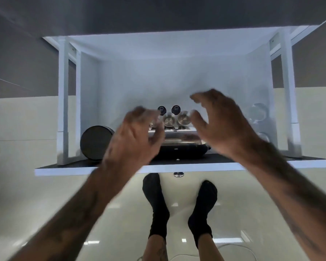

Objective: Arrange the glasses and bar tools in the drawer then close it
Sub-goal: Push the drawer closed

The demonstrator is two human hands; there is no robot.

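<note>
A white drawer [177, 72] is pulled out wide below me, its front edge [64, 170] nearest. Inside near the front sits a bar tool set [177, 121]: steel tools with round tops and two black knobs standing in a dark oval stand. A dark round tin [94, 142] lies at the front left. Clear glasses [257, 113] stand along the right wall. My left hand [135, 136] and my right hand [220, 121] hover blurred on either side of the tool set, fingers spread, holding nothing.
A metal knob [178, 174] sticks out of the drawer front. My two feet in black socks [158, 202] stand on the glossy tiled floor [45, 204] under the drawer. A white cable [233, 249] lies on the floor. A dark countertop [158, 12] overhangs the drawer's back.
</note>
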